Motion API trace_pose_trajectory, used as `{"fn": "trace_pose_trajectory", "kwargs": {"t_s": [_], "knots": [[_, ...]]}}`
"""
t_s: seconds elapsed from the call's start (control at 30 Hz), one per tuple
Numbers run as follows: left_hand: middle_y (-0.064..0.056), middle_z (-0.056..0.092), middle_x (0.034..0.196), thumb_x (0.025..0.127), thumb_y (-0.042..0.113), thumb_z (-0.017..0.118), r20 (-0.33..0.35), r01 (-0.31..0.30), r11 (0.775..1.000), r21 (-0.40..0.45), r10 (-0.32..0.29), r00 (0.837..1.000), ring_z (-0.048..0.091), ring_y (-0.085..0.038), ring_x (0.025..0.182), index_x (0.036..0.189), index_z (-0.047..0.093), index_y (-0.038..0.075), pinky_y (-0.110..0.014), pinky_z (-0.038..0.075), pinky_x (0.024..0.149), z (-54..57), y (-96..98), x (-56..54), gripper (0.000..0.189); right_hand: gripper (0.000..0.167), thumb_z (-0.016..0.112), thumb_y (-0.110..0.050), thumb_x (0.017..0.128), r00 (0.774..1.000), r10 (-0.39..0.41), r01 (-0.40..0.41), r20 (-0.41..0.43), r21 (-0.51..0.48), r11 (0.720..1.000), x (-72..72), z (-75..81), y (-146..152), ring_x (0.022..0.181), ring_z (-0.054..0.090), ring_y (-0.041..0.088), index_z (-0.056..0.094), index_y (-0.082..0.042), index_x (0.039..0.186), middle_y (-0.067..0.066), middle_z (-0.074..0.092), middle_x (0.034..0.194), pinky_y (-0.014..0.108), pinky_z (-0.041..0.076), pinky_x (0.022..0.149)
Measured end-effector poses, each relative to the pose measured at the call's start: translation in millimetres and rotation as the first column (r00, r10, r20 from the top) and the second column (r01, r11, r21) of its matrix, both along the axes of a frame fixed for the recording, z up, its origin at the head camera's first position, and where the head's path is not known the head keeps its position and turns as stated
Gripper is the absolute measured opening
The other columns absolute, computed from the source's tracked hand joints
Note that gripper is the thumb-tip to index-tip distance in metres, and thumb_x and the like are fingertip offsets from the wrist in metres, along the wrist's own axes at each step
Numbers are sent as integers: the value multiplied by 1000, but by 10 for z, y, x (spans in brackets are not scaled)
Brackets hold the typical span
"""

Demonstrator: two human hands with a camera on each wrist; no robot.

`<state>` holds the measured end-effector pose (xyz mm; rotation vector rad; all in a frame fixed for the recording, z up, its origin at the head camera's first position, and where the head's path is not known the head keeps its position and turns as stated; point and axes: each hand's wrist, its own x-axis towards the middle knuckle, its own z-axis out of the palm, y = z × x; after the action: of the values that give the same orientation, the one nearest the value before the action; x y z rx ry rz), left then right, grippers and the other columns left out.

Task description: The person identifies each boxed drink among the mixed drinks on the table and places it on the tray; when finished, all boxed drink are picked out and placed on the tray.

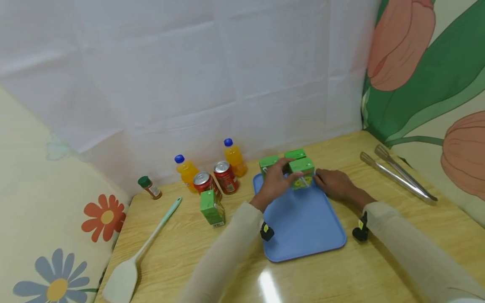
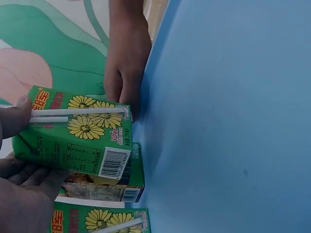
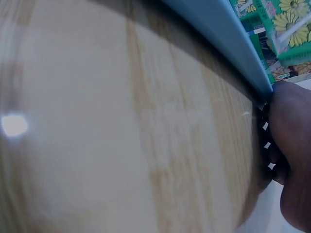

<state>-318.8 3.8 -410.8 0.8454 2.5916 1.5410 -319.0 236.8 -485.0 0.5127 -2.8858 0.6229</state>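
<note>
My left hand (image 1: 275,183) grips a green drink carton (image 1: 302,165) with a straw on its side, over the far right part of a blue tray (image 1: 303,227). In the left wrist view the thumb lies on one side of the carton and the fingers on the other; its barcode end faces the tray. Two more green cartons (image 1: 269,160) (image 1: 294,154) stand at the tray's far end. At the tray's right rim, my right hand (image 1: 337,184) holds the edge with curled fingers, partly hidden in the right wrist view.
Left of the tray stand another green carton (image 1: 212,209), two red cans (image 1: 226,179) and two orange drink bottles (image 1: 234,158). Farther left are a small green-capped jar (image 1: 150,187) and a long spatula (image 1: 123,275). Metal tongs (image 1: 401,176) lie on the right. A white sheet (image 1: 227,84) hangs behind.
</note>
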Motion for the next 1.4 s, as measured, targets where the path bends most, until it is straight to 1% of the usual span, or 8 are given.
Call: {"fn": "trace_pose_trajectory", "kwargs": {"t_s": [0.17,0.3,0.43,0.53,0.63,0.73,1.03,1.4], "knots": [[-11,64,128,91,26,75,-21,10,1000,-14,-10,1000,62,-20,115,133,59,5,-36,51,97,-52,49,-4,49,38,39,-28,109,1000,-1,0,4,12,1000,3,-23,-8,98,67,31,58,-8,135,12,70,116,51,52,80],[-8,64,128,92,31,74,-35,-24,997,-80,21,999,61,-20,114,133,61,9,-38,50,96,-78,61,6,50,42,36,-33,110,1000,-5,5,9,14,1000,4,-39,-9,106,66,35,56,-9,138,16,67,123,54,51,87],[-6,63,130,93,35,73,-21,-22,993,-119,20,1000,59,-19,116,134,60,11,-38,49,97,-109,50,-8,50,42,36,-36,110,1000,-3,3,4,7,1000,0,-52,-7,104,66,34,58,-10,134,14,69,120,54,51,86],[-7,61,132,95,35,70,17,20,995,-102,-19,1000,58,-20,119,137,57,10,-39,48,100,-126,24,-39,51,35,38,-34,110,1000,-11,11,0,4,1000,-8,-51,1,86,66,26,64,-12,118,7,70,101,47,52,73],[-8,60,134,95,37,68,60,40,995,-87,-35,998,57,-22,122,142,53,10,-41,48,102,-129,-9,-71,55,28,40,-30,109,1000,-17,17,-3,5,1000,-13,-28,8,66,54,18,61,-15,98,0,60,78,39,44,58],[-7,60,134,95,39,69,85,32,995,-96,-24,996,57,-22,122,144,52,13,-42,48,101,-129,-26,-99,58,26,42,-27,108,1000,-18,18,-4,4,1000,-19,-5,14,58,46,16,55,-16,88,-2,50,69,36,38,52],[-3,64,126,93,40,72,107,40,995,-90,-30,994,60,-19,116,139,56,14,-38,50,96,-168,-13,-98,55,24,44,-29,108,1000,0,0,-19,7,1000,14,-19,4,63,51,15,60,-16,96,-4,56,76,37,42,56],[-9,54,143,92,42,72,51,6,992,-129,1,999,53,-23,128,148,46,8,-41,46,104,-137,-67,0,70,24,43,-27,108,999,-2,2,-32,21,1000,-24,-32,9,63,51,16,60,-15,96,-2,56,76,38,42,56]]}}
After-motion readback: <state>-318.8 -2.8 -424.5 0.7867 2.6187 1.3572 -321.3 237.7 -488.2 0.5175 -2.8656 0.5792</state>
